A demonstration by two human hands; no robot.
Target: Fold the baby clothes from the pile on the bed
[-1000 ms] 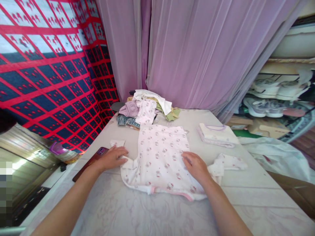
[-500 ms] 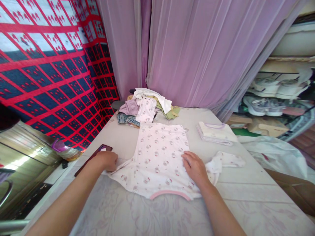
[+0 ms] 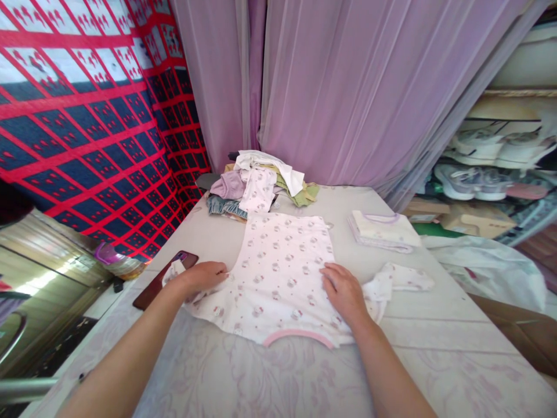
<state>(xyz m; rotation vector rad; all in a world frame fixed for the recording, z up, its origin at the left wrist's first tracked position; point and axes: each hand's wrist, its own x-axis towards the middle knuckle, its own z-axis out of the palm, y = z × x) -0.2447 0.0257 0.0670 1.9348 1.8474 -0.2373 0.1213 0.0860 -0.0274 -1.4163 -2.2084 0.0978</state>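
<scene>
A white child's shirt (image 3: 278,273) with small pink prints and a pink neck band lies flat on the pale table (image 3: 270,377), neck toward me. My left hand (image 3: 201,276) rests flat on its left sleeve, fingers stretched out. My right hand (image 3: 343,292) presses flat on the shirt's right shoulder, beside the crumpled right sleeve (image 3: 398,281). Neither hand holds anything.
A dark red phone (image 3: 162,281) lies by my left hand near the table's left edge. A pile of unfolded clothes (image 3: 256,186) sits at the back, a folded white garment (image 3: 383,231) at the right. A purple curtain hangs behind, shoe shelves to the right.
My left hand pulled the folded left sleeve outward and now lies flat on it. The shirt lies wider and smoother. My right hand has stayed in place.
</scene>
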